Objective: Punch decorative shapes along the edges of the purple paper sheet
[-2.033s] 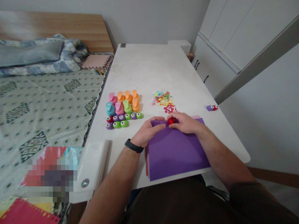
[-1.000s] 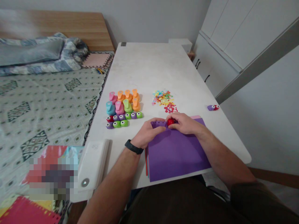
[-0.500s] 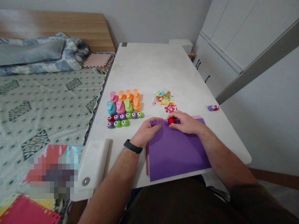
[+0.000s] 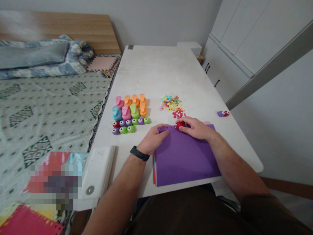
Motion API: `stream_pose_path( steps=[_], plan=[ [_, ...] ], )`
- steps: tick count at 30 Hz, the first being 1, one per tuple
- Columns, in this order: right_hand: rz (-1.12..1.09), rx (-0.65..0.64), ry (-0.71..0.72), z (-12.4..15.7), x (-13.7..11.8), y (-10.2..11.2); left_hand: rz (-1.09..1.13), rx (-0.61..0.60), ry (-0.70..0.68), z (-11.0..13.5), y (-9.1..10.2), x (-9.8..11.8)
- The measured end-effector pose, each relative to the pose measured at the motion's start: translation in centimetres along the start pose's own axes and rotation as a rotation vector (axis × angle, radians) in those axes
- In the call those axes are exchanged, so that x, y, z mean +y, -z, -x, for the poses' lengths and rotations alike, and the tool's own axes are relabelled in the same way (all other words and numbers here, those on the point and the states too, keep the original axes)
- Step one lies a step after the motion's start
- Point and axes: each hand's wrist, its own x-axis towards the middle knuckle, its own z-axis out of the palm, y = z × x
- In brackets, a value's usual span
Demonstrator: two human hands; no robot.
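A purple sheet (image 4: 186, 156) tops a stack of coloured paper at the near edge of the white table (image 4: 156, 71). Its far edge carries a row of small punched holes. My left hand (image 4: 154, 138) lies on the sheet's far left corner with fingers curled, pressing it down. My right hand (image 4: 194, 128) is closed around a small red punch (image 4: 180, 124) set on the sheet's far edge.
Several coloured punches (image 4: 129, 112) stand in rows left of the sheet. A heap of punched confetti (image 4: 172, 105) lies beyond my hands. A purple and red punch (image 4: 223, 113) sits near the right edge. A white box (image 4: 96, 173) rests at the near left. A bed lies left.
The red punch and my right hand have shifted slightly right along the sheet's far edge, and more small holes show there. My left hand has stayed on the corner.
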Motion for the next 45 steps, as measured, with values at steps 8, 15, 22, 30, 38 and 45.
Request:
stream_pose_path(
  steps=[8,15,22,30,38,45],
  plan=[
    [-0.024,0.001,-0.007,-0.02,-0.38,-0.22,-0.017,0.012,-0.012,0.02,-0.14,0.11],
    [-0.056,0.014,-0.024,-0.18,-0.02,-0.36,-0.014,0.011,-0.024,0.03,-0.12,0.04],
    [-0.073,0.010,-0.014,-0.13,-0.05,-0.25,-0.020,0.008,-0.026,0.01,-0.08,0.04],
    [-0.055,0.012,-0.013,-0.13,-0.38,-0.23,-0.039,0.014,-0.030,0.06,-0.15,-0.03],
    [-0.042,0.039,0.001,-0.10,-0.18,-0.36,-0.016,0.003,-0.024,0.12,-0.19,0.19],
    [-0.066,0.052,-0.011,-0.21,-0.19,-0.43,-0.001,0.003,-0.019,0.18,-0.19,0.19]
  ],
)
